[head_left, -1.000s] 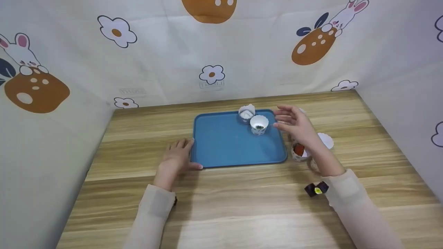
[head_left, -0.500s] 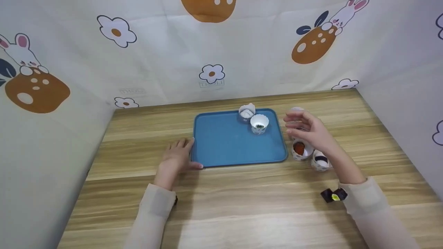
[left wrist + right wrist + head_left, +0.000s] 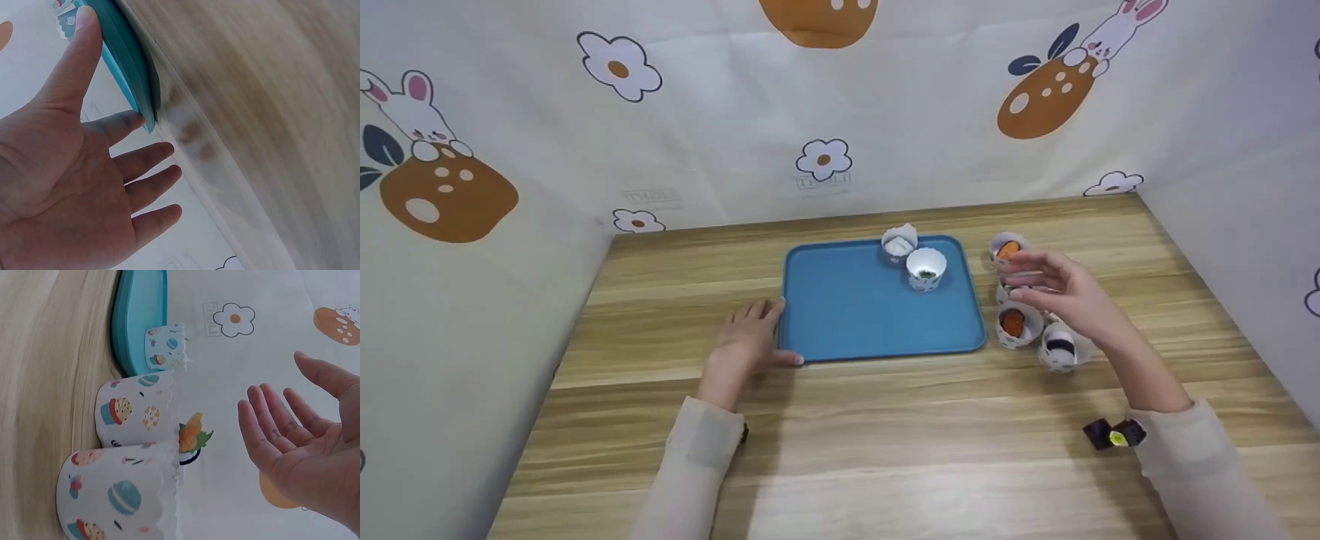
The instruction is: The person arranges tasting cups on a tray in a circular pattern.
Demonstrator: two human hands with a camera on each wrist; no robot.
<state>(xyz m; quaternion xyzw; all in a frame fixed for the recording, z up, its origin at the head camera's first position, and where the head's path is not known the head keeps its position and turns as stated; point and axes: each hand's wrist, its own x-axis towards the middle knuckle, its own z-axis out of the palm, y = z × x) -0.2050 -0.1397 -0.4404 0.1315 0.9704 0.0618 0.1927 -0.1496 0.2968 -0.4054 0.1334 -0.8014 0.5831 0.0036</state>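
Note:
My left hand (image 3: 746, 341) rests against the left side of the blue tray (image 3: 847, 307), thumb at its front corner; the left wrist view shows the palm with fingers extended. Two paper cups are on the tray at the back right: one (image 3: 926, 283) with something green inside, the other (image 3: 898, 247) holding something white. Right of the tray, my right hand (image 3: 1065, 291) hovers with relaxed fingers, holding nothing. Beneath and around it stand several patterned paper cups (image 3: 138, 410). Visible in them are an orange piece (image 3: 1009, 250), a red-orange piece (image 3: 1012, 323) and a white piece with a black band (image 3: 1060, 347).
The wooden table (image 3: 885, 435) reaches back to a patterned cloth wall (image 3: 720, 135), with more cloth at both sides. Small dark blocks with a yellow-green spot (image 3: 1114, 434) appear beside the right cuff. My hand hides part of the right cup group.
My right hand has moved right, from the tray's right edge to over the cups there, uncovering the orange piece and the black-banded piece. The left hand has stayed at the tray.

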